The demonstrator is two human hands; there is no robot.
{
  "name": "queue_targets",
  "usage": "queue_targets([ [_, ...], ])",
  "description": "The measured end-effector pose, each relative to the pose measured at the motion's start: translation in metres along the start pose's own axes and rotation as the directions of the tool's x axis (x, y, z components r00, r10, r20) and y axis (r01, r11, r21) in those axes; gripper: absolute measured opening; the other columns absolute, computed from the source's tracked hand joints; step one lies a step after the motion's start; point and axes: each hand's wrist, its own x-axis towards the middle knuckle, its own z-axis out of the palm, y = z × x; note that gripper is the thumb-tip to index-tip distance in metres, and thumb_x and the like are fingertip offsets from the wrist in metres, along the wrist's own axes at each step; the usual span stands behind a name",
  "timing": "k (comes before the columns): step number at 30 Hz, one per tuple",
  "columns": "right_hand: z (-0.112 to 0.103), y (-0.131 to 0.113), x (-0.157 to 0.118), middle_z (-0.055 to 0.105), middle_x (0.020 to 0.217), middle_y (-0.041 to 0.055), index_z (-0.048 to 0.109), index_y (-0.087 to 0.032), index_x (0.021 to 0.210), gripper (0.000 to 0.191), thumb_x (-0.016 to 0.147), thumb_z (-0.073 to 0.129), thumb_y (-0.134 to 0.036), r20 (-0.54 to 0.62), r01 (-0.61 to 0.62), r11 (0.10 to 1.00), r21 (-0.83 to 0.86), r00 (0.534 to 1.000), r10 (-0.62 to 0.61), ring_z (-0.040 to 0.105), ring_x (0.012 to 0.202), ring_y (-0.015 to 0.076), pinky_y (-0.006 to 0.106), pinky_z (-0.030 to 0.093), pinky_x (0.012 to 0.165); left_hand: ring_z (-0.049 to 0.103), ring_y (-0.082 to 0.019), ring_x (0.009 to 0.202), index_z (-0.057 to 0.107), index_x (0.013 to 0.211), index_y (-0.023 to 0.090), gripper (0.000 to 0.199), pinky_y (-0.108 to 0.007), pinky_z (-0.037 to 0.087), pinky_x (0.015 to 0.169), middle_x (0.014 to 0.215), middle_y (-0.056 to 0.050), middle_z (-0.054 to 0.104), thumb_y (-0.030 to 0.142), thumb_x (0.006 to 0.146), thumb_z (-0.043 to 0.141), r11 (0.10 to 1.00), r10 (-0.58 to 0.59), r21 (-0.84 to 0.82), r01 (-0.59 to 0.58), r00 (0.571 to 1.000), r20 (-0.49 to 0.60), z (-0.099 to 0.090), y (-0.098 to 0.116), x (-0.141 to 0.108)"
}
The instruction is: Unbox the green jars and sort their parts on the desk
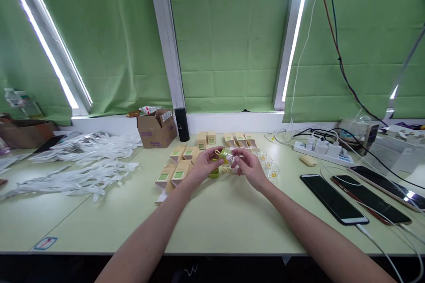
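My left hand is closed on a small clear container with a green cap, tilted above the table's middle. The fingers of my right hand are pinched at the container's other end; whether they hold a separate piece is too small to tell. Below my left hand lies another green piece. Small clear cups with yellow centres stand just right of my right hand. Several kraft boxes with green labels are to the left of my left hand, and more small boxes stand behind.
White strips are heaped at the left. A cardboard box and a black cylinder stand at the back. Phones with cables and a power strip occupy the right. The table's front edge runs below my forearms.
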Motion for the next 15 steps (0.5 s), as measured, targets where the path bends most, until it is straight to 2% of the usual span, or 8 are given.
queue_targets([
  [3,0.008,-0.001,-0.004,0.066,0.116,0.0092,0.062,-0.024,0.122,0.05,0.082,0.077,-0.05,0.026,0.026,0.999,0.04,0.999,-0.027,0.068,0.089,0.0204,0.029,0.058,0.058,0.066,-0.022,0.095,0.066,0.129,0.015,0.067,-0.029,0.053,0.071,0.106,-0.012,0.072,0.041,0.072,0.09,0.994,0.001,-0.109,-0.006,0.999,-0.045,0.004,-0.002,-0.003],
  [5,0.011,0.0,-0.006,0.066,0.112,0.0081,0.061,-0.025,0.123,0.052,0.08,0.08,-0.048,0.001,0.034,0.999,0.012,0.999,-0.034,0.068,0.091,0.0207,0.029,0.059,0.061,0.067,-0.022,0.099,0.067,0.128,0.016,0.064,-0.031,0.055,0.079,0.108,-0.012,0.072,0.035,0.072,0.091,0.991,0.022,-0.133,-0.03,0.998,-0.06,0.009,-0.002,-0.007],
  [8,0.012,0.001,-0.006,0.067,0.106,0.0067,0.061,-0.025,0.12,0.047,0.081,0.08,-0.045,-0.02,0.058,0.998,-0.022,0.998,-0.059,0.068,0.091,0.0208,0.031,0.061,0.065,0.068,-0.022,0.102,0.07,0.126,0.015,0.061,-0.035,0.055,0.092,0.112,-0.013,0.074,0.029,0.07,0.092,0.983,0.065,-0.164,-0.08,0.994,-0.09,0.014,-0.002,-0.011],
  [12,0.01,0.001,-0.006,0.068,0.11,0.0071,0.061,-0.026,0.122,0.044,0.084,0.077,-0.039,-0.023,0.101,0.994,-0.045,0.995,-0.102,0.068,0.095,0.0213,0.035,0.063,0.073,0.07,-0.022,0.094,0.073,0.125,0.016,0.054,-0.034,0.056,0.086,0.107,-0.013,0.076,0.037,0.077,0.086,0.971,0.08,-0.215,-0.102,0.991,-0.11,0.016,-0.006,-0.014],
  [15,0.01,0.001,-0.009,0.065,0.121,0.008,0.059,-0.028,0.129,0.045,0.086,0.074,-0.034,-0.008,0.158,0.986,-0.059,0.987,-0.159,0.066,0.102,0.0212,0.036,0.063,0.08,0.071,-0.021,0.092,0.077,0.119,0.017,0.044,-0.032,0.057,0.083,0.102,-0.011,0.078,0.04,0.082,0.081,0.979,0.098,-0.158,-0.128,0.978,-0.183,0.017,-0.009,-0.015],
])
